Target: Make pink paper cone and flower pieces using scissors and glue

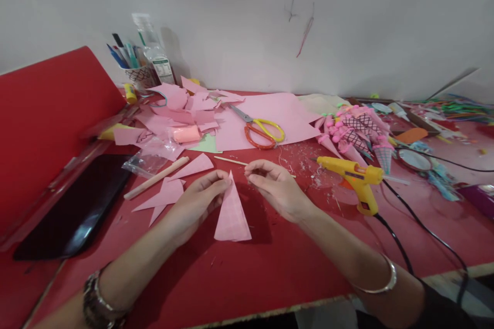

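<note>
My left hand (206, 193) pinches the pointy pink paper (233, 216) by its thin tip. The wide end points to me, on or just over the red bench (270, 272). My right hand (280, 187) is curled near it; I can't tell if it holds anything. The paper looks light and easy to squash, so I'd grip the tip softly.

Legible text: none. Clear bottle (153, 51), far left near wall: label (162, 69) white with green band along top, dark print below; characters too small and blurred to read. Yellow glue gun (349, 170), right side: small dark patch on grip, any lettering unresolved.
</note>
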A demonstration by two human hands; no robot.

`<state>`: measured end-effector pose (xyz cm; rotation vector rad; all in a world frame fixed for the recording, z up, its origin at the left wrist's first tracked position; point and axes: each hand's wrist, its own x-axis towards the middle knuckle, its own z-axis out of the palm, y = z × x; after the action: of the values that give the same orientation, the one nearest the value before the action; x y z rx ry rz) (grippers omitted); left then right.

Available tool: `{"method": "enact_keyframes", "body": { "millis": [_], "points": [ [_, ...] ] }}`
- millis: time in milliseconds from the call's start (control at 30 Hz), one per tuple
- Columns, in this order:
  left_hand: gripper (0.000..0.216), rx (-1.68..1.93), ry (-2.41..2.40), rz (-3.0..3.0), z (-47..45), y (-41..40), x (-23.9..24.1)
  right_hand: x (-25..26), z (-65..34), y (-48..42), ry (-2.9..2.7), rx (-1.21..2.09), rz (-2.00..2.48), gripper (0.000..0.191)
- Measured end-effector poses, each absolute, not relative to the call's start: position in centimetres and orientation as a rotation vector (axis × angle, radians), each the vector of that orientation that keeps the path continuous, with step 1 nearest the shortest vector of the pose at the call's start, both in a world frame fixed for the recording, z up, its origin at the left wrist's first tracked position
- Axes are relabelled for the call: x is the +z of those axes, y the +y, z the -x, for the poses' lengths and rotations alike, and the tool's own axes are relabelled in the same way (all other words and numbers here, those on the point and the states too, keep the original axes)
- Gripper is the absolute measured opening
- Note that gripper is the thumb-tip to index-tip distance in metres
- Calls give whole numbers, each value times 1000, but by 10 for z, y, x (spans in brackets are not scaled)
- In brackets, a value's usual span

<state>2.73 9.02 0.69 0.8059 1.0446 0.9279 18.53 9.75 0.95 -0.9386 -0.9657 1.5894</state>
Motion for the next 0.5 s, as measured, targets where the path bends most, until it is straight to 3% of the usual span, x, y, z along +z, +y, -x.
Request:
{"method": "enact_keyframes", "body": {
  "millis": [300,500],
  "points": [
    [15,844,987,-888,-30,89,15,11,-187,96,-988,1790,828,9],
    [20,763,901,-885,-31,87,20,11,-186,95,-1122,1695,868,9]
  ]
}}
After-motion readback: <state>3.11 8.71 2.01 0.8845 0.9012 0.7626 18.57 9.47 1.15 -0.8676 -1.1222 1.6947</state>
